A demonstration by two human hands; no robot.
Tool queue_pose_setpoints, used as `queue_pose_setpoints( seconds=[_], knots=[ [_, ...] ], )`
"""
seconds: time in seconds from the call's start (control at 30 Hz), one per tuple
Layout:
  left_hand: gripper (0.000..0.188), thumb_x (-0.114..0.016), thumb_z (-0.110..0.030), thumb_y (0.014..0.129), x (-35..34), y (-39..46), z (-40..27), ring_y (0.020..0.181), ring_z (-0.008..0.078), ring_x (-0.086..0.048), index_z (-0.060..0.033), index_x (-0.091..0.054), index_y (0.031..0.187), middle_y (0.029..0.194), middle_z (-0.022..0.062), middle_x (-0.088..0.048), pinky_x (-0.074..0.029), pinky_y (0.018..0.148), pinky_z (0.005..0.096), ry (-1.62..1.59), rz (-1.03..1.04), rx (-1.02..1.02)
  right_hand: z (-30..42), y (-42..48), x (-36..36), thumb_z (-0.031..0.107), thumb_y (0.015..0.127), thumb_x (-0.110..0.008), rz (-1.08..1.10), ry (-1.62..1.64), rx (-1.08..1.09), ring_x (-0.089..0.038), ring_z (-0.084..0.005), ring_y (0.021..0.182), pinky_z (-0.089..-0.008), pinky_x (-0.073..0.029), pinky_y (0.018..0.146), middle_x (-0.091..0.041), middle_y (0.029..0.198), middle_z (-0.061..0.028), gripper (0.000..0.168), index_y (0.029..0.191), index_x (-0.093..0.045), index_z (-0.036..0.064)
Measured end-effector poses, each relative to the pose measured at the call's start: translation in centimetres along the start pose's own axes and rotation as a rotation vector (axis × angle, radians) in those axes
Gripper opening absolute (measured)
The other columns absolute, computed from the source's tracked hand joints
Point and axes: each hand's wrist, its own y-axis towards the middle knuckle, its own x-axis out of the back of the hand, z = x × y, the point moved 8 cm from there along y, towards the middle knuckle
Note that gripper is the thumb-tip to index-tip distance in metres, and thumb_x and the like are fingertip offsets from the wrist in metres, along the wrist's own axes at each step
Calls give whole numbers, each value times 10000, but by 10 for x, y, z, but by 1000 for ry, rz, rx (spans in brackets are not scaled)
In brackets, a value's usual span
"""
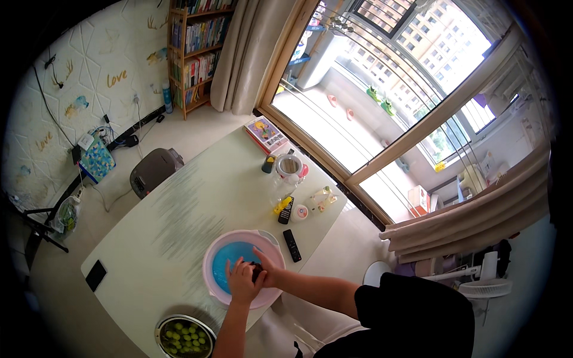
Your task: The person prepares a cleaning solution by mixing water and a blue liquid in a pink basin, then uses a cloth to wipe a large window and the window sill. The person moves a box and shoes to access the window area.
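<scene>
A pink plastic basin (210, 259) with blue inside and what looks like water stands near the table's edge. Over it my left hand (243, 281) and my right hand (267, 267) are close together, holding a small dark object (256, 270) between them. Fingers cover much of that object, so its kind cannot be told. Green grapes (186, 336) lie in a metal colander (160, 329) at the near edge of the table, to the left of my left forearm.
On the pale table (134, 250) are a phone (96, 275), a black remote control (292, 245), another remote (285, 210), a white round jar (299, 213), a clear plastic jug (282, 185) and books (266, 134). A grey appliance (154, 171) stands beyond the table's left edge.
</scene>
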Motion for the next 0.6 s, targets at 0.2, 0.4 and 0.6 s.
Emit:
queue_pose_setpoints(
  seconds=[0.2,0.4,0.6],
  knots=[
    [228,-610,-225,735,20,19,-30,629,297,-510,-94,-491,592,618,78,-505,-398,627,435,-41,-225,-212,3,33,33,469,885,-435,216,-194,24,-587,-184,865,-332,-493,754,-592,984,-60,404,968,-536,86],
    [183,-571,-217,761,-25,10,-7,585,291,-531,-113,-539,614,602,83,-530,-398,516,432,20,-45,-184,-5,45,48,425,891,-440,-12,-341,10,-584,-179,854,-329,-488,748,-590,957,-52,355,961,-534,90],
    [110,-574,-195,717,-31,10,-14,547,289,-536,-152,-571,616,610,65,-564,-403,457,417,38,32,-235,-5,49,59,381,896,-445,-116,-355,52,-581,-173,843,-326,-483,742,-589,930,-45,306,955,-531,94]
  ],
)
